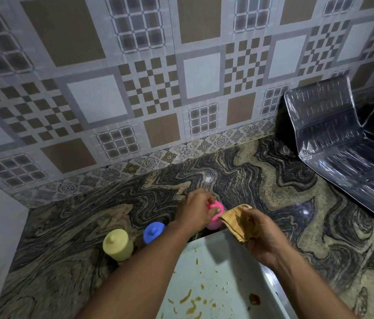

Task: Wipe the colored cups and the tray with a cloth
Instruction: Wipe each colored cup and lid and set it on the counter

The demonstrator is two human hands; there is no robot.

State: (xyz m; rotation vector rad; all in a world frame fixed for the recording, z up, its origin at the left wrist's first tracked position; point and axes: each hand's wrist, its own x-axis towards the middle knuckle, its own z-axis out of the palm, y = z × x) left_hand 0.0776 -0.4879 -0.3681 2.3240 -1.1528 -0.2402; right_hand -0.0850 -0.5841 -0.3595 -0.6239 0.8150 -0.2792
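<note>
Three upturned cups stand on the marbled counter beyond the tray: a yellow cup (117,244) at the left, a blue cup (153,232) in the middle and a pink cup (215,215) to the right. My left hand (196,209) grips the pink cup from the left side. My right hand (258,236) holds a bunched tan cloth (234,218), whose end touches the pink cup. The pale green tray (225,272) lies near me, smeared with yellow-brown food bits.
A shiny foil-covered guard (337,139) stands at the back right on the counter (273,180). The patterned tile wall (135,88) runs behind the cups, and a plain wall closes the left side.
</note>
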